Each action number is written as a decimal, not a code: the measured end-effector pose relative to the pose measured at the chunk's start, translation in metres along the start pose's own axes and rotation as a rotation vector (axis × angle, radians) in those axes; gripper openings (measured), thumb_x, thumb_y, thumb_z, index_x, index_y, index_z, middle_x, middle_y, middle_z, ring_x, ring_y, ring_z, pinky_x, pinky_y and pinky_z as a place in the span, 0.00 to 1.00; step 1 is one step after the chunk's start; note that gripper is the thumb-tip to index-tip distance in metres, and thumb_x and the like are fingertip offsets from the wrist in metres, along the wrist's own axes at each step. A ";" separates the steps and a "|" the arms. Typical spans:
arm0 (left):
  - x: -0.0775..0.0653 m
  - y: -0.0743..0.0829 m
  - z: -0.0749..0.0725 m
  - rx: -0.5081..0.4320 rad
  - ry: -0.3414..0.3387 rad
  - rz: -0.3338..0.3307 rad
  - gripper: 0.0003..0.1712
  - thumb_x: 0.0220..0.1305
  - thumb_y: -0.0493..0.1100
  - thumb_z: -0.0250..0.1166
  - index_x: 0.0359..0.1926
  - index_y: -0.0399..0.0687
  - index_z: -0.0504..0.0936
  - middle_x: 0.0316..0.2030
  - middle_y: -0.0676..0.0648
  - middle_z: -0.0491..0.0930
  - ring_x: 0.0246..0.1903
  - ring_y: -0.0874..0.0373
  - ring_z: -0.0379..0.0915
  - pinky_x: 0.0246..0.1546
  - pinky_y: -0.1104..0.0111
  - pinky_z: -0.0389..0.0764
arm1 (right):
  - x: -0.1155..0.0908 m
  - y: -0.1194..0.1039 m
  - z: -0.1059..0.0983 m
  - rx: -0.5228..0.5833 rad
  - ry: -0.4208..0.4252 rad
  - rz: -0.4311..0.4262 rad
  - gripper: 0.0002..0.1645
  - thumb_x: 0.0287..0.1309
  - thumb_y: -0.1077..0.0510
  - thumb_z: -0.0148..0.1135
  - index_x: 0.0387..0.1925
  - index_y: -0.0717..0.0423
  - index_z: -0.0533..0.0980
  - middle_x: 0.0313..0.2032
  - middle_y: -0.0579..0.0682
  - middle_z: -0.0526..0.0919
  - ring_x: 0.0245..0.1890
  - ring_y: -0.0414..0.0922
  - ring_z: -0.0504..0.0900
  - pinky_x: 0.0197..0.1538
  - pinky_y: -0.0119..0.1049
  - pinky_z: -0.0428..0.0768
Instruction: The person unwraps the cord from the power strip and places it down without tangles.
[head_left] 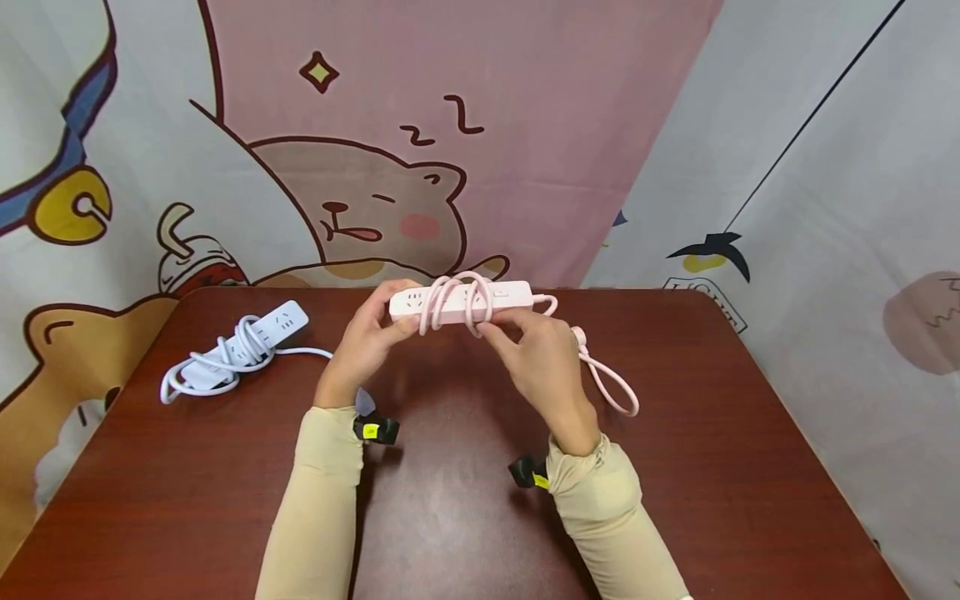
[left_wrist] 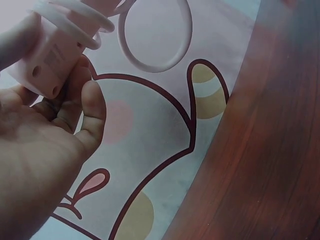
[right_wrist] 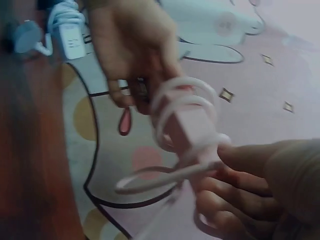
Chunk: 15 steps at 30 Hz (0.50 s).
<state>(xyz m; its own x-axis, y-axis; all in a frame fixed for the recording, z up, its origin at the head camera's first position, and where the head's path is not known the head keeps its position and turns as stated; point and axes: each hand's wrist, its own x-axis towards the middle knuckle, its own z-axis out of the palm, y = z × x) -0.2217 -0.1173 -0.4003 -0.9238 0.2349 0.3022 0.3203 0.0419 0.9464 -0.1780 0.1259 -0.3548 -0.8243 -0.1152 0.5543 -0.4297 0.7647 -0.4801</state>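
A pink power strip (head_left: 517,294) is held up above the table, its sockets facing me in the head view. Several turns of its pink cord (head_left: 426,310) wrap around the middle. My left hand (head_left: 360,342) grips the strip's left end between thumb and fingers. With thumb and fingers, my right hand (head_left: 546,358) pinches the cord at the strip's lower edge, right of the middle. A cord loop stands out from the strip in the right wrist view. Past my right hand, the pink plug (head_left: 578,340) and a trailing cord loop (head_left: 630,398) show.
On the table's left lies a white power strip (head_left: 288,322) with its white cord (head_left: 243,367) wound around it. Its plug (right_wrist: 28,39) lies near my left wrist. A cartoon-printed curtain (head_left: 540,150) stands behind the brown table (head_left: 450,517).
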 end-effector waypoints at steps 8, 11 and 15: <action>0.001 0.001 0.001 -0.019 -0.012 0.008 0.24 0.68 0.30 0.62 0.64 0.36 0.70 0.52 0.57 0.74 0.49 0.63 0.71 0.47 0.74 0.78 | -0.002 -0.002 0.006 0.016 0.020 -0.008 0.05 0.57 0.58 0.72 0.34 0.54 0.83 0.28 0.49 0.88 0.27 0.44 0.85 0.32 0.42 0.80; 0.000 0.002 0.001 -0.022 -0.007 -0.002 0.25 0.68 0.30 0.62 0.64 0.37 0.70 0.52 0.56 0.74 0.49 0.63 0.71 0.47 0.74 0.78 | -0.002 -0.001 0.004 0.096 -0.022 -0.004 0.06 0.58 0.60 0.69 0.35 0.56 0.79 0.30 0.50 0.89 0.28 0.43 0.86 0.35 0.40 0.82; 0.000 0.002 0.000 -0.014 -0.003 -0.008 0.25 0.68 0.30 0.62 0.65 0.37 0.70 0.52 0.56 0.74 0.48 0.63 0.71 0.47 0.75 0.78 | -0.001 -0.001 0.002 0.215 -0.120 0.028 0.07 0.64 0.59 0.65 0.40 0.57 0.76 0.32 0.50 0.90 0.29 0.42 0.84 0.35 0.35 0.79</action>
<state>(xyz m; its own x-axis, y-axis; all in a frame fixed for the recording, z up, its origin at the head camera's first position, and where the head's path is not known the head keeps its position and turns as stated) -0.2209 -0.1172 -0.3985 -0.9256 0.2380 0.2944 0.3101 0.0304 0.9502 -0.1774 0.1240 -0.3564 -0.8692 -0.1808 0.4602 -0.4645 0.6173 -0.6349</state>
